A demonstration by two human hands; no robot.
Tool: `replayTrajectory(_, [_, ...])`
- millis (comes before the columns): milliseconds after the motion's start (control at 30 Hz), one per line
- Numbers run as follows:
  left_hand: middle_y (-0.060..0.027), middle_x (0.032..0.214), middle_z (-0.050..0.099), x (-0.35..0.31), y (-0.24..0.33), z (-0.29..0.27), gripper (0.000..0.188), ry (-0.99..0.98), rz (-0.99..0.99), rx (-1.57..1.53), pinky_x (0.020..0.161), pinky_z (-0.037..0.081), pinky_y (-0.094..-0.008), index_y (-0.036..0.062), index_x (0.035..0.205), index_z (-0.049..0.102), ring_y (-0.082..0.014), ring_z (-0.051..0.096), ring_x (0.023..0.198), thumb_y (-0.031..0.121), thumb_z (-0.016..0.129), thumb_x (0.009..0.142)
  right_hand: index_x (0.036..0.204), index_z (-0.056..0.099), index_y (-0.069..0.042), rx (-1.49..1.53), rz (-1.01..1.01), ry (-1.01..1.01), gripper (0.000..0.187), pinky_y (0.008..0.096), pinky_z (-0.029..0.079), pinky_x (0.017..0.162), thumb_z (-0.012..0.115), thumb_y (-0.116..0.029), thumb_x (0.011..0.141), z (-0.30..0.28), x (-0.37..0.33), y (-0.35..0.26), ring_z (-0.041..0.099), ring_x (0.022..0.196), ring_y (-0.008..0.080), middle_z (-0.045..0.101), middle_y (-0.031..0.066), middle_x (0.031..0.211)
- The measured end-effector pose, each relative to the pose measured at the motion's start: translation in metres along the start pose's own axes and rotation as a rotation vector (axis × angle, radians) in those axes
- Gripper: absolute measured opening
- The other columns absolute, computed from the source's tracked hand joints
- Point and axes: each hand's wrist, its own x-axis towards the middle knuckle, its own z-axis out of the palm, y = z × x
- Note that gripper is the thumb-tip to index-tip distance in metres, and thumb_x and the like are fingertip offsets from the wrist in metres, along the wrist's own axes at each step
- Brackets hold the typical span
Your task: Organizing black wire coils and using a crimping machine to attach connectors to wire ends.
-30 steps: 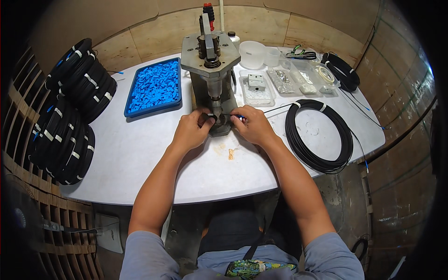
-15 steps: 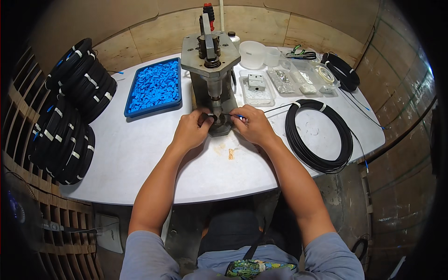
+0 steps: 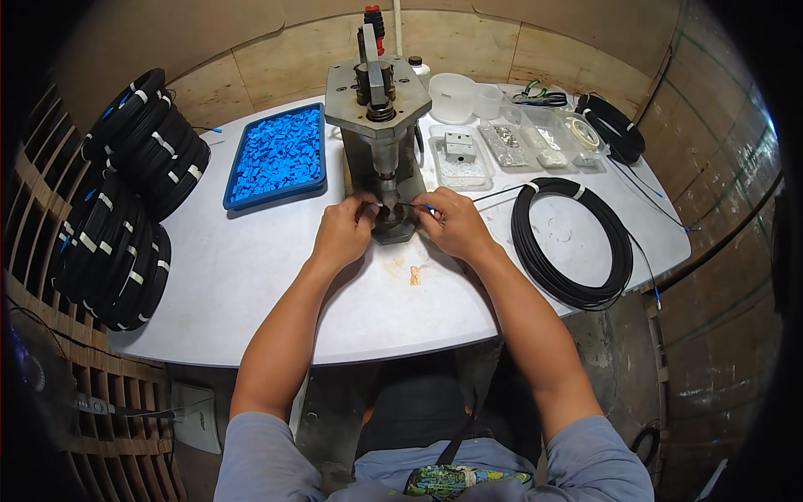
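Observation:
A grey metal bench press (image 3: 378,121) stands upright in front of me, its plunger pointing down at a small die (image 3: 393,212) low at its front. My right hand (image 3: 454,224) pinches a thin black cable (image 3: 495,195) with a bit of blue at the fingertips, right beside the die. The cable's end reaches in under the plunger. On the die's other side my left hand (image 3: 343,230) is closed, thumb and fingers pressed together. What it grips is too small and hidden to name. From my right hand the cable leads to a large black cable coil (image 3: 524,243).
Blue plastic pieces fill a dark blue tray (image 3: 227,201) left of the press. Stacked black cable coils (image 3: 138,259) line the left edge. Behind right are clear containers (image 3: 481,177), a white tub (image 3: 452,98), pliers (image 3: 539,98) and another cable coil (image 3: 615,134).
My left hand has shifted very slightly at the die. My right hand, the cable and the press look the same.

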Motion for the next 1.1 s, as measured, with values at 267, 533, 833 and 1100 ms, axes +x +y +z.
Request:
replayTrajectory(267, [-0.0194,0.076,0.072,-0.0007,0.0029,0.0001,0.021,0.005,-0.013,0.01,0.069,0.056,-0.0388,0.0001,0.109,0.072,-0.0296,0.073,0.07,0.011,0.061,0.095,0.102,0.075,-0.009,-0.002,0.011,0.002,0.015,0.0405,0.055,0.071,0.071,-0.013,0.087,0.0005,-0.0004,-0.0018,0.067,0.074,0.0317,0.067,0.0126,0.087])
replayTrajectory(533, [-0.0197,0.077,0.072,-0.0006,0.0044,0.0019,0.021,0.012,-0.058,0.003,0.069,0.056,-0.039,0.0008,0.108,0.072,-0.0301,0.073,0.07,0.013,0.061,0.094,0.107,0.073,-0.01,-0.021,-0.049,0.033,0.022,0.0425,0.056,0.072,0.069,-0.008,0.086,0.0042,-0.0004,0.0004,0.068,0.078,0.0342,0.067,0.0118,0.09])
replayTrajectory(833, [-0.0235,0.086,0.074,0.0009,-0.0009,0.0031,0.022,0.022,-0.03,-0.004,0.073,0.056,-0.0409,0.0012,0.107,0.072,-0.0343,0.074,0.076,0.015,0.061,0.094,0.106,0.074,-0.011,-0.027,-0.052,0.028,0.023,0.0432,0.056,0.073,0.069,-0.006,0.085,0.0042,0.0005,-0.0005,0.068,0.079,0.0349,0.067,0.0124,0.09])
replayTrajectory(1100, [-0.0248,0.085,0.073,0.0007,0.0022,0.0036,0.023,0.035,-0.055,0.012,0.073,0.056,-0.0424,0.0019,0.108,0.073,-0.0368,0.074,0.076,0.017,0.063,0.094,0.106,0.074,-0.012,-0.058,-0.058,0.056,0.023,0.0445,0.056,0.073,0.069,-0.006,0.084,0.0065,0.0003,-0.0009,0.068,0.08,0.0361,0.067,0.0119,0.091])
